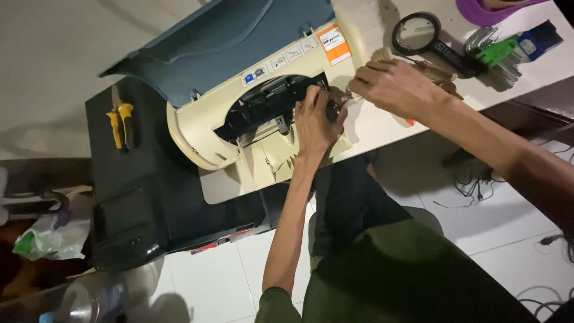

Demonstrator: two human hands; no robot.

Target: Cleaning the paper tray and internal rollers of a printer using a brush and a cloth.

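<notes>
Head view shows one cream inkjet printer (209, 128) with its blue-grey lid (221, 42) swung up, sitting half on a black case (143, 197) and half on the white table (371, 119). My left hand (315, 122) is curled with fingers together, gripping the printer's front opening beside the dark carriage (269, 104). My right hand (397, 90), at about 2 o'clock from the left, is pinched shut on one small brush (382, 57), its handle end reaching toward the opening.

Counted around them: one pair of yellow-handled pliers (121, 122) at 9 o'clock on the case, one magnifying glass (418, 36) at 1 o'clock, one hex key set (499, 57) in a green holder beyond it, and one purple bowl (490, 9) cut by the top edge.

Both the printer's front and its output tray (263, 170) overhang the table edge above my lap. Open tabletop lies just right of the printer, under my right wrist; loose cables (472, 185) trail on the tiled floor at 4 o'clock.
</notes>
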